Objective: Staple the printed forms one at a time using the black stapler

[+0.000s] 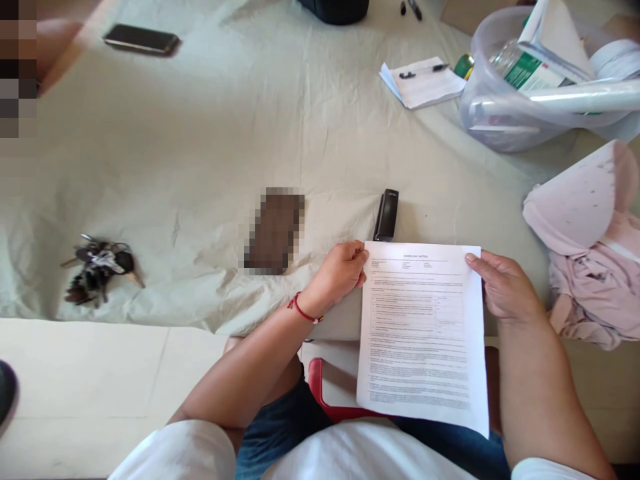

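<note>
**Observer:** What have the hands got right now?

**Operator:** From my seat I see a printed sheet of paper at lower centre-right of the frame, held by its two top corners. My left hand pinches the top left corner, fingers closed on the edge. My right hand grips the top right corner, thumb lying along the upper edge. The top of the sheet rests on the cloth-covered table; the lower part hangs past the table edge over my lap.

**Observer:** How will it handle?

**Operator:** I judge it very light and limp. It should sag or fold if held by one corner only, and it creases easily. Two corners, as now, or both side edges, seem the safest places to hold it.

**Observer:** What's close by?

**Operator:** A black stapler lies just above the sheet's top left corner, apart from my hand. A bunch of keys lies at left, a phone at upper left. A notepad with a pen and a clear plastic tub are at upper right, pink cloth at right.
</note>
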{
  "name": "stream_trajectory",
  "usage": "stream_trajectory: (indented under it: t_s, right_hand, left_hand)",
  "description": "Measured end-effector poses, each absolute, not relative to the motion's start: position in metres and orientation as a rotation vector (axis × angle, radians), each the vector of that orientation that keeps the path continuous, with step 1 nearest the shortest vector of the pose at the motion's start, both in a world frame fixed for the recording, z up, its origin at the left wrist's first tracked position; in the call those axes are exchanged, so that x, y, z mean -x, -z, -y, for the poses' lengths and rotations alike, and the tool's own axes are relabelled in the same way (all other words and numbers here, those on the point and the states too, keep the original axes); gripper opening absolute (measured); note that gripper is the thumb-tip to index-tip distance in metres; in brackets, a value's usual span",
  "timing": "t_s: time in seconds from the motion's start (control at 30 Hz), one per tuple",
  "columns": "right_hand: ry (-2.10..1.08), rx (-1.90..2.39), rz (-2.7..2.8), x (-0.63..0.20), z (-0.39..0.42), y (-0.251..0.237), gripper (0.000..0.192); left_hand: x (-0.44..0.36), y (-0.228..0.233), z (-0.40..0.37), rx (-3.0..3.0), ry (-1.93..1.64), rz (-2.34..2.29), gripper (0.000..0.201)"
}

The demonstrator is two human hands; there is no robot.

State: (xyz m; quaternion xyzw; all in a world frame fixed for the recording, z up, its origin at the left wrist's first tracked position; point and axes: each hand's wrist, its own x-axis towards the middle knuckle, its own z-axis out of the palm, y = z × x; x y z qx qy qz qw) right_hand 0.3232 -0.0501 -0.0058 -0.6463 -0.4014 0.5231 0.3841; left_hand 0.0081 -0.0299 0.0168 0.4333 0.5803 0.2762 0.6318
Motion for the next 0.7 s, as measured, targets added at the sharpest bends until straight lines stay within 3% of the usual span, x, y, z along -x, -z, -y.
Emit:
stream_trajectory:
  t_s: [0.1, 0.53, 0.7]
  right_hand:
    - [-1.339, 1.644, 1.038, -0.324, 0.050, 0.008, 0.040]
    - [-1.214, 1.631, 0.985, -0.313, 0.052, 0.017, 0.038]
    - [-1.227, 1.627, 1.016, -0.313, 0.053, 0.018, 0.038]
  left_hand:
    - [-0.007, -0.015, 0.030, -0.984, -0.657, -1.291, 0.036]
    - [-0.007, -0.013, 0.033, -1.002, -0.673, -1.261, 0.034]
    - [-0.009, -0.011, 0.035, -0.989, -0.716, -1.247, 0.012]
